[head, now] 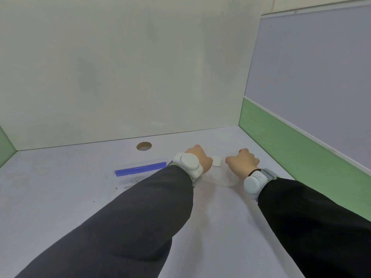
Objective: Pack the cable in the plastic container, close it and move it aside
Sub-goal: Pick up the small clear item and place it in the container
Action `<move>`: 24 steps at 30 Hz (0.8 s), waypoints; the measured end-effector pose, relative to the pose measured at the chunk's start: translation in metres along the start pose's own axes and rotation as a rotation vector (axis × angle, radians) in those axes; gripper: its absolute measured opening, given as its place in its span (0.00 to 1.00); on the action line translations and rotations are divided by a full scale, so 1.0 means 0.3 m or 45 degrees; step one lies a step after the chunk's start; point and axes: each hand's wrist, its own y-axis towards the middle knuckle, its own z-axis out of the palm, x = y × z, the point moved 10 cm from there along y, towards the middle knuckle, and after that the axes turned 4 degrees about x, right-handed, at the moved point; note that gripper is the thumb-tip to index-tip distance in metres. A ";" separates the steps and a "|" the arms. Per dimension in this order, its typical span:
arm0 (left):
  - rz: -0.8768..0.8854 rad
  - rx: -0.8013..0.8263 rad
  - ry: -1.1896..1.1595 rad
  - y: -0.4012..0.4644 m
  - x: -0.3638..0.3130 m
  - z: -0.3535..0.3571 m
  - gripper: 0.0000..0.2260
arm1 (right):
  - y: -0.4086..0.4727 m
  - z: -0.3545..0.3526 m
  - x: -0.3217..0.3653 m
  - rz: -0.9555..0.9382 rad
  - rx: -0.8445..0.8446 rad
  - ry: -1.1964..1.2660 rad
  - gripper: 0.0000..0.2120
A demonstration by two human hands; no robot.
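Note:
A clear, round-cornered plastic container sits on the white table right of centre, hard to make out against the surface. A small white piece, perhaps part of the cable, shows inside it between my hands. My left hand grips the container's left side with curled fingers. On the right side, my right hand is curled on it the same way. My fingertips are hidden behind the knuckles. Both wrists carry white bands over dark sleeves.
A clear zip bag with a blue strip lies left of my left forearm, with a coiled white cable faintly visible inside. A round cable hole is in the table near the back wall. A green and grey partition borders the right side.

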 end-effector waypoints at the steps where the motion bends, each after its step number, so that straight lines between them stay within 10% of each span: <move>1: -0.013 0.035 0.032 0.010 -0.002 0.019 0.08 | -0.002 0.001 -0.008 0.017 0.001 -0.001 0.26; 18: -0.073 0.081 -0.288 0.002 -0.050 -0.002 0.18 | 0.036 0.008 -0.012 -0.071 -0.018 0.542 0.19; 24: -0.020 -0.120 -0.374 -0.022 -0.057 -0.111 0.29 | 0.033 -0.008 0.027 -0.071 -0.019 1.053 0.33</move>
